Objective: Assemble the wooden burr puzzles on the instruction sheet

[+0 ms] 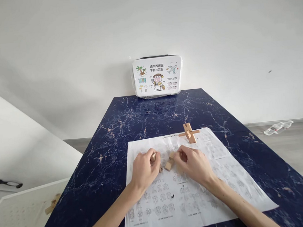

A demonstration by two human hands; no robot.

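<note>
My left hand (145,165) is closed around a small wooden block (153,157), and part of a marked wooden piece shows just under its fingers. To the right, my right hand (195,162) has its fingers curled over a pale wooden puzzle piece, mostly hidden by the hand. Between the hands lies a notched wooden block (169,163) on the printed instruction sheet (159,225). Beyond my right hand, a few wooden pieces fitted crosswise (188,134) sit at the sheet's far edge, one carrying a dark mark.
A white case with cartoon prints (158,76) leans against the wall at the back of the blue marbled table (162,116). Low on the left, a white basket (16,216) holds wooden pieces (52,204). A clear plastic bottle (278,127) lies on the floor at right.
</note>
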